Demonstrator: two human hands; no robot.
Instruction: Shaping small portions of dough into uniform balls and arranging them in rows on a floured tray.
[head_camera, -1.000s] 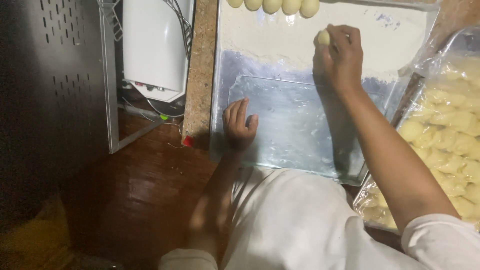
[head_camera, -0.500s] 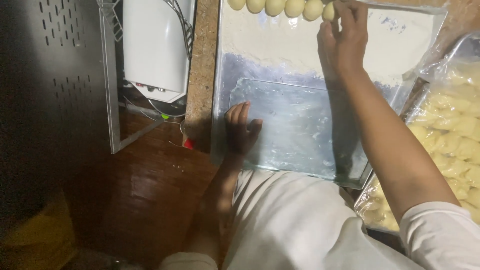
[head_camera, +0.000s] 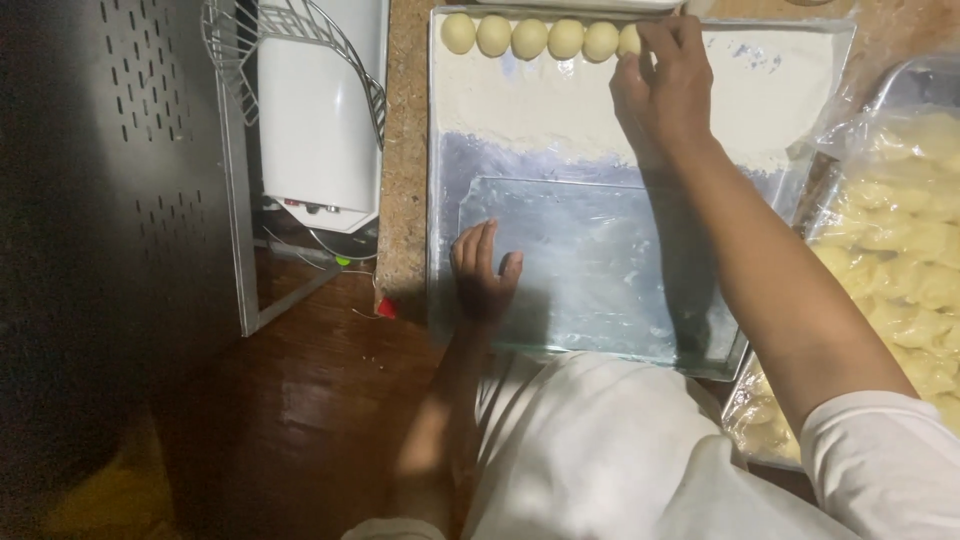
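A metal baking tray (head_camera: 600, 310) lies in front of me, its far half dusted with white flour. Along its far edge runs a row of several pale dough balls (head_camera: 530, 38). My right hand (head_camera: 665, 85) reaches to the right end of that row, its fingers closed around a dough ball (head_camera: 630, 40) set down beside the others. Fingers spread, my left hand (head_camera: 483, 270) lies flat on the tray's near left part and holds nothing.
At the right stands a tray of pale dough pieces (head_camera: 900, 260) covered in clear plastic. A white appliance (head_camera: 320, 100) with a wire rack sits to the left of the stone counter edge (head_camera: 405, 150). A dark perforated metal panel (head_camera: 120, 180) fills the far left.
My right hand has carried a dough ball from mid-tray to the far edge and set it at the right end of the row. My left hand has stayed put.
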